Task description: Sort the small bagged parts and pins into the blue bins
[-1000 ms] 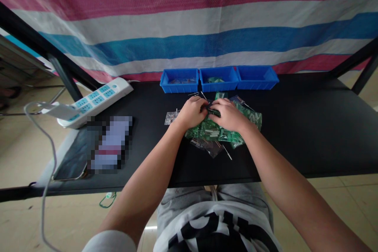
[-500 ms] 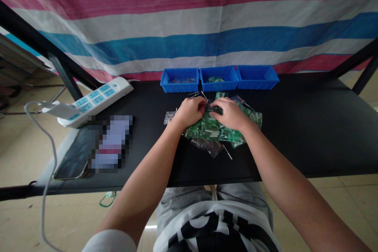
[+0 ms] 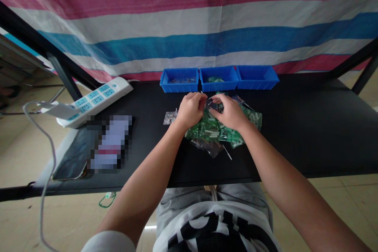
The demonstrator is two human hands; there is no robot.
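My left hand (image 3: 190, 109) and my right hand (image 3: 228, 112) meet over a pile of green circuit boards (image 3: 218, 130) on the black table (image 3: 295, 126). Both hands are closed in a pinch on a small clear plastic packet (image 3: 213, 104) held between them, just above the pile. What the packet contains is too small to make out. Another clear packet (image 3: 169, 117) lies left of my left hand, and a crumpled one (image 3: 208, 145) lies at the near side of the pile.
Three blue bins (image 3: 219, 78) stand in a row behind the pile. A white power strip (image 3: 91, 100) lies at the far left, with a blurred flat object (image 3: 110, 141) on a dark pad nearer me. A striped tarp hangs behind the table.
Both hands have lifted slightly and moved a little away from me, raising the small packet off the pile. The pile itself has not shifted.
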